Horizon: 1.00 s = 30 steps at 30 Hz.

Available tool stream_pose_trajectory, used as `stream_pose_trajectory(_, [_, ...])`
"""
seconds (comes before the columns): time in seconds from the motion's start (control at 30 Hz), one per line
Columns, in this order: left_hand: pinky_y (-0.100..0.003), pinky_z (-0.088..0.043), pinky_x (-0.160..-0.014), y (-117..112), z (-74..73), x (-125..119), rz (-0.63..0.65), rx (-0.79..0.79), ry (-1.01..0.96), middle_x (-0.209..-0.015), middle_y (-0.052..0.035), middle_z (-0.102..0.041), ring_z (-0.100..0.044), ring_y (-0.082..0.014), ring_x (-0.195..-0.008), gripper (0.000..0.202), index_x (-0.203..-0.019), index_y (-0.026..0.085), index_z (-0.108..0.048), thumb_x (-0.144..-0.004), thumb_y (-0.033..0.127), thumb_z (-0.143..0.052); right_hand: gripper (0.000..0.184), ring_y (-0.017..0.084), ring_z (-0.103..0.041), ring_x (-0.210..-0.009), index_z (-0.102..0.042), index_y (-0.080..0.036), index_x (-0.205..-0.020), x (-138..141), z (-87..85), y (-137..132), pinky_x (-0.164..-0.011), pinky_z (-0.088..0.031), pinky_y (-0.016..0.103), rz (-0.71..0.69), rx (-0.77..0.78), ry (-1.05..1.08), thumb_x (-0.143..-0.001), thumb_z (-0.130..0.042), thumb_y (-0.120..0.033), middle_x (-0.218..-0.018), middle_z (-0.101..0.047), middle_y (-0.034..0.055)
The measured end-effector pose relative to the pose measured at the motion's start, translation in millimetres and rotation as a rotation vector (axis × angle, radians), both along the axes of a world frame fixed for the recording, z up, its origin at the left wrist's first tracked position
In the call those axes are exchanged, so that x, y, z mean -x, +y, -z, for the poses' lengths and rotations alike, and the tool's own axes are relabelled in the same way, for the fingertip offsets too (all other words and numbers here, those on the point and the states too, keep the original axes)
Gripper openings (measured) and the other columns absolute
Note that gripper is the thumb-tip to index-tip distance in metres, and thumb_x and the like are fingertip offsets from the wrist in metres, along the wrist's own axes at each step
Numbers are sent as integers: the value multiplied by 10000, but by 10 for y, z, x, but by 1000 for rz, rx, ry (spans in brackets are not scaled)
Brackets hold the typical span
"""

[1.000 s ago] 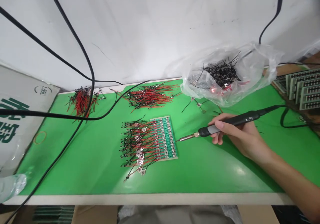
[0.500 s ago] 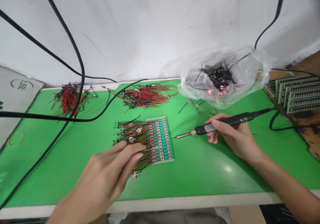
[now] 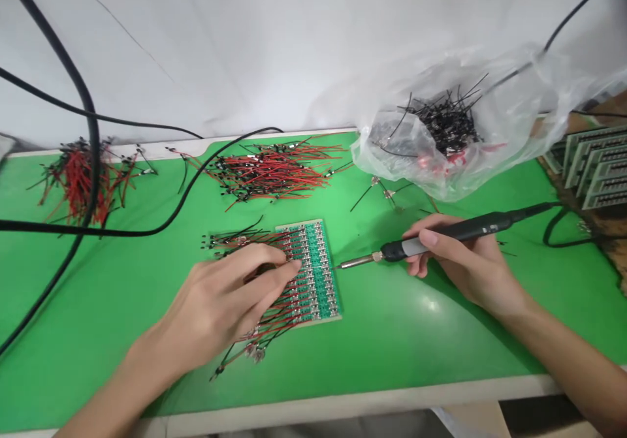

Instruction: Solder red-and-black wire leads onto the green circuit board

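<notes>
Green rubber bench mat (image 3: 431, 353): glossy, spread under everything on the bench.

Green circuit-board panel (image 3: 321, 281): lies flat on the mat near the middle, in front of the person, with rows of metal pads and small components.

Red-and-black wire leads (image 3: 274, 317): fan out from the panel's left side, partly covered by the left hand.

Left hand (image 3: 220, 301): lies over the leads and the panel's left part; its fingers are close together and gently curled, tips on the wires by the panel. I cannot tell whether they pinch anything.

Right hand (image 3: 465, 262): to the right of the panel, its fingers and thumb closed around the iron's grip.

Black-and-grey soldering iron (image 3: 441, 237): held like a pen, its metal tip just beside the panel's right edge.

Loose red-and-black wire bundles (image 3: 269, 173): heaped on the mat beyond the panel.

Clear plastic bag (image 3: 509, 125): sits at the mat's far edge, holding black-wired parts.

Black power cable (image 3: 49, 228): runs across the mat's left side.
</notes>
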<state>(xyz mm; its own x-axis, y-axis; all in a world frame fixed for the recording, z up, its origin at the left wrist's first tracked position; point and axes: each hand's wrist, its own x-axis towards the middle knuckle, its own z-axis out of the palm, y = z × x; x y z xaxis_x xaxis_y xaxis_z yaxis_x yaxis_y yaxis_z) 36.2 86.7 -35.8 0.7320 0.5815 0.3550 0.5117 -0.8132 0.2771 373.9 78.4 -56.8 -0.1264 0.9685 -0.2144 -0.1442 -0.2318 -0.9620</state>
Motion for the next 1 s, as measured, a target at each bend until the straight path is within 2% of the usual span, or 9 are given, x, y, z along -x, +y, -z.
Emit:
stream_pose_trajectory(0.07, [-207,-504,-618,-51,30,-29,-17,-23,-22,-1051,-40,-674,-667,-92,-839,269,-1199,190,-666,-956,94,-600,128,161,-710,-549,-790,-212,-878,4,-4,2,-493,-573,231,-6,-1,-12,-859,-756,-334,-647,-761,29])
stream_pose_trajectory(0.13, [-210,-526,-632,-97,41,-75,-37,-43,-56,-1002,-29,-691,-667,-88,-813,252,-1165,187,-673,-942,82,-620,130,163,-708,-554,-793,-213,-882,5,-9,-1,-495,-573,233,-10,6,-30,-860,-755,-335,-646,-759,33])
stream_pose_trajectory(0.27, [-263,-594,-908,-152,35,-147,-73,-93,-66,-1014,-14,-743,-687,-106,-902,250,-1129,156,-676,-893,73,-687,148,176,-708,-555,-795,-210,-882,-1,-20,-12,-488,-573,251,1,21,-49,-847,-768,-351,-654,-757,41])
stream_pose_trajectory(0.37, [-260,-571,-990,-154,49,-153,-74,-112,-49,-1045,-27,-754,-691,-109,-956,243,-1121,101,-682,-881,68,-697,157,185,-702,-547,-795,-208,-885,-3,-26,-11,-484,-570,266,6,21,-55,-842,-771,-358,-644,-756,47])
stream_pose_trajectory(0.67, [-310,-595,-893,-139,140,-135,-48,-123,-22,-1030,-26,-766,-708,-137,-917,191,-1077,130,-695,-889,99,-708,128,180,-708,-565,-801,-234,-927,-24,-22,-14,-503,-577,261,-16,20,-53,-865,-750,-335,-666,-768,45])
stream_pose_trajectory(1.0, [-321,-591,-898,-127,144,-131,-16,-163,-24,-1036,-52,-762,-713,-159,-936,213,-1078,106,-684,-869,79,-717,119,170,-714,-578,-800,-251,-941,-33,3,-23,-512,-584,245,-28,16,-69,-876,-741,-331,-685,-771,37])
